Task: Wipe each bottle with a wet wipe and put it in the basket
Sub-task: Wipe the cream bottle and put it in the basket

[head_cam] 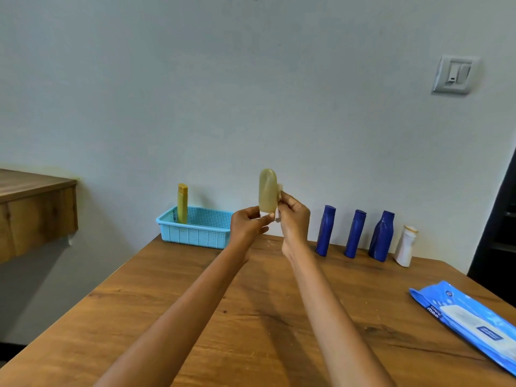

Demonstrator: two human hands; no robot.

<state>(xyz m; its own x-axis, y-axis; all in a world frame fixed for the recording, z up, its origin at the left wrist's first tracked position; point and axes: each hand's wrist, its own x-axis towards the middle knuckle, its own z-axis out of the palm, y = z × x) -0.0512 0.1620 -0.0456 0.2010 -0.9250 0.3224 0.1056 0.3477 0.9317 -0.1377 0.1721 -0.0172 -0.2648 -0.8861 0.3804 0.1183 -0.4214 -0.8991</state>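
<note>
A pale yellow bottle is held upright in the air above the far part of the table. My left hand pinches its lower end. My right hand pinches a small white wet wipe against the bottle's right side; most of the wipe is hidden behind the fingers. To the left, a light blue basket sits at the table's far edge with one yellow bottle standing in its left end.
Three dark blue bottles and a white bottle stand in a row along the wall at the right. A blue pack of wet wipes lies at the table's right edge. A wooden shelf juts out at left.
</note>
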